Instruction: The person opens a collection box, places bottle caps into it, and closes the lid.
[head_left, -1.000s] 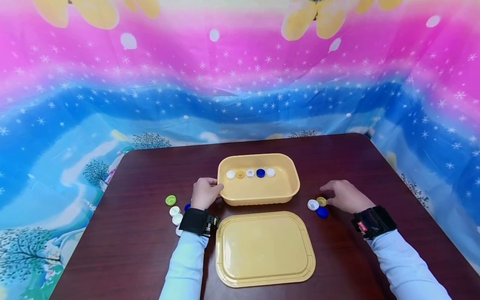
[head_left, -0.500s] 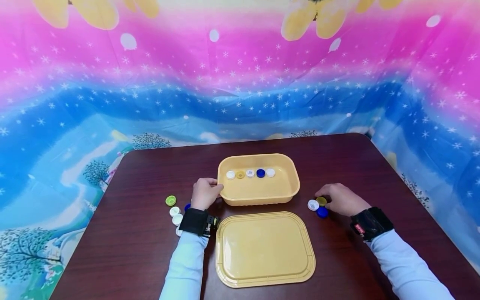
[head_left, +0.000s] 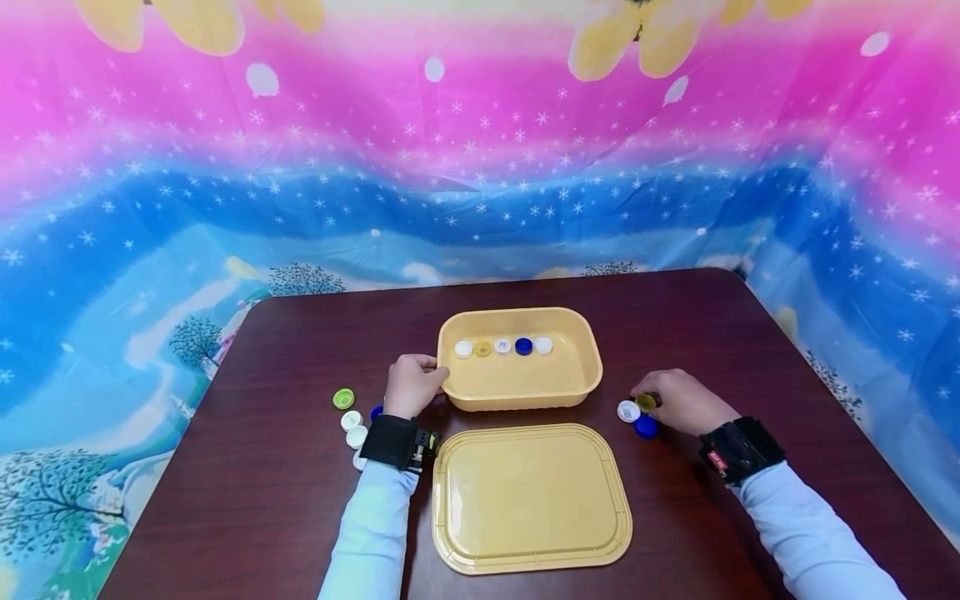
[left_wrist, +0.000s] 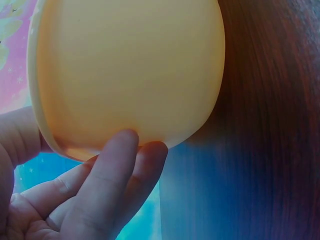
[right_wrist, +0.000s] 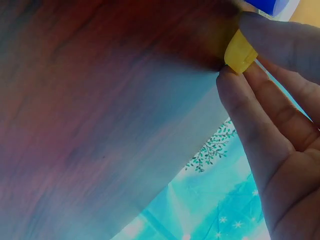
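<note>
My left hand [head_left: 412,385] grips the left end of a yellow plastic box [head_left: 517,402]; in the left wrist view its fingers lie against the box wall [left_wrist: 135,70], with the thumb at the rim. Inside the box runs a row of bottle caps: white [head_left: 464,350], yellow [head_left: 483,349], white [head_left: 503,346], blue [head_left: 523,346] and white [head_left: 543,345]. To the right of the box, my right hand [head_left: 690,402] pinches a yellow bottle cap [right_wrist: 240,52], which appears tilted between thumb and fingers in the right wrist view. Beside it lie a white cap [head_left: 628,412] and a blue cap [head_left: 645,427].
A matching yellow lid [head_left: 532,500] lies flat in front of the box. Left of my left wrist are a green cap [head_left: 343,399], several white caps [head_left: 351,421] and a blue cap [head_left: 377,412], partly hidden. A printed cloth [head_left: 480,200] hangs behind the dark wooden table [head_left: 285,500].
My right hand has moved slightly left and closed its fingers on the yellow bottle cap, which now looks tilted. My left hand has kept its grip on the box.
</note>
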